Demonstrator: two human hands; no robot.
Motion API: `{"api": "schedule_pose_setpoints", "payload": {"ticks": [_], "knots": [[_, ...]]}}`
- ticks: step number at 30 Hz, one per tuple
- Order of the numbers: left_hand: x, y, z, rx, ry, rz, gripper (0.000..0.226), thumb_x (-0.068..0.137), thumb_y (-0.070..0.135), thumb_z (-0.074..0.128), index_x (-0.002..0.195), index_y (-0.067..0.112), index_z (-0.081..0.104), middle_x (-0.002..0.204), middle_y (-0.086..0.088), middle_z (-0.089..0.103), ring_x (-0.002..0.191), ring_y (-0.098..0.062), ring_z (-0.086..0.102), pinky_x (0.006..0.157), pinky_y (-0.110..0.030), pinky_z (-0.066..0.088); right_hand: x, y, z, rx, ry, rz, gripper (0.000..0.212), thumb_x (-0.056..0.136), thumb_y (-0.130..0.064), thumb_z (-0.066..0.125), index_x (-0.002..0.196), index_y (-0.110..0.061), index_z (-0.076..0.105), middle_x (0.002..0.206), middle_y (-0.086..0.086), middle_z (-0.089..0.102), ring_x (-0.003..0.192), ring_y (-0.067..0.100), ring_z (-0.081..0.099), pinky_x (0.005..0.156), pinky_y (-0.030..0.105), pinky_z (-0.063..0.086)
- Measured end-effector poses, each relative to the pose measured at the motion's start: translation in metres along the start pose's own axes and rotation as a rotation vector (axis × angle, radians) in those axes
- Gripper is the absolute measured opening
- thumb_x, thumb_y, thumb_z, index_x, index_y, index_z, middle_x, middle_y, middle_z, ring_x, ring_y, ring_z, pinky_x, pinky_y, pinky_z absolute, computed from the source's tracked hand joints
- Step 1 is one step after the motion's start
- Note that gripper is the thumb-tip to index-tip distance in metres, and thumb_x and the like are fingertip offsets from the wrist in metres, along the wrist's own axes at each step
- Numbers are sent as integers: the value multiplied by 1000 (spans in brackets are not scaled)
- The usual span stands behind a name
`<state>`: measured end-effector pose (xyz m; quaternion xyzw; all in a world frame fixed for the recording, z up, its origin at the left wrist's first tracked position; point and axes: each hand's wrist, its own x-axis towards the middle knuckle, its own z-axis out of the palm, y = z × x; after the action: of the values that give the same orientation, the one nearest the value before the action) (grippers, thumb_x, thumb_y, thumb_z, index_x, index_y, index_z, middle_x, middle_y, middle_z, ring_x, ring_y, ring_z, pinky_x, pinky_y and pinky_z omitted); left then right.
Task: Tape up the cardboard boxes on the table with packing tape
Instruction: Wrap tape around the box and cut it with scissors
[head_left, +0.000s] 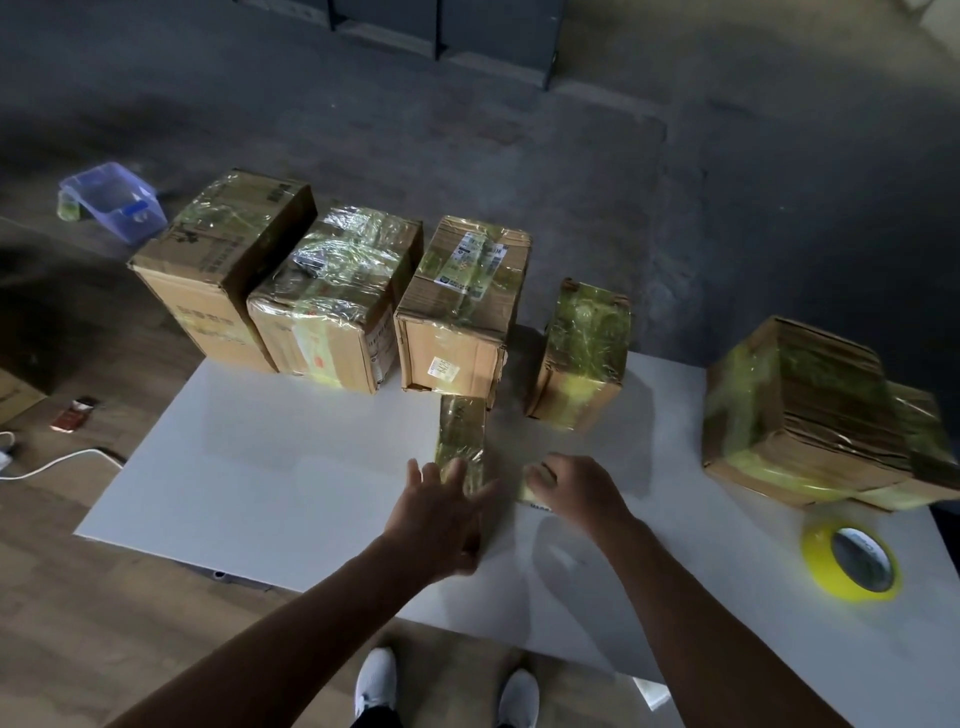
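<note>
Head view. Far edge of white table (260, 467): four tape-wrapped brown cardboard boxes (332, 296) in a row, judged parked clear of work area. Centre: left hand (441, 514) spread flat, steadying slim taped box (460, 431); right hand (576, 486) curled over small taped packet (537, 480). Right edge: two more taped boxes (795, 410). Near right corner: one yellow packing tape roll (818, 569), within reach.

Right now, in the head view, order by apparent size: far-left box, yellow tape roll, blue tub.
1. Far-left box
2. Blue tub and yellow tape roll look alike; the tub sits farther off, so unranked.
</note>
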<state>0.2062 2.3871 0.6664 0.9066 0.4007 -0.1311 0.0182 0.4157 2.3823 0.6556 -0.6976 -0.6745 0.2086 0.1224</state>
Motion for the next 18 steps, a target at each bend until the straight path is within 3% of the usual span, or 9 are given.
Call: {"api": "schedule_pose_setpoints", "payload": {"ticks": [5,7,10,13,16,18], "knots": [[9,7,-17,99,-75,74,99,76,72,60,151,23,16,154,-20,17,127,-36,38,85,-34,43,3,8,14,-84,-110,87,48,94,-40,49,58,-21,25,57,-4,31,64,22,38,57,28,22],[9,9,-17,109,-105,111,100,77,69,62,152,24,12,159,-20,4,133,-37,33,84,-32,44,2,9,15,-107,-123,112,47,93,-41,49,58,-21,25,57,-4,32,65,23,39,56,29,22],[6,5,-11,-4,-105,90,96,79,63,65,151,30,10,159,-17,-15,125,-42,41,76,-31,48,0,7,13,-116,-130,115,45,92,-42,48,58,-22,26,57,-4,32,63,22,40,55,29,23],[0,-3,-6,-144,5,104,92,79,72,54,150,30,13,160,-14,-2,114,-39,52,78,-32,54,-3,4,6,-72,-47,85,46,92,-41,52,57,-25,25,53,-5,28,52,15,32,48,28,22],[-7,-1,5,-323,199,137,93,72,72,62,145,27,26,154,-18,27,100,-36,62,71,-36,59,-8,9,-8,-58,24,-8,46,91,-42,58,60,-21,32,51,-6,25,46,7,22,47,25,21],[-9,5,19,-486,205,121,91,71,70,65,141,33,20,156,-15,22,109,-37,60,75,-38,59,-9,12,-13,-78,13,-28,42,91,-46,58,66,-21,36,53,-8,27,47,6,24,47,23,22]]}}
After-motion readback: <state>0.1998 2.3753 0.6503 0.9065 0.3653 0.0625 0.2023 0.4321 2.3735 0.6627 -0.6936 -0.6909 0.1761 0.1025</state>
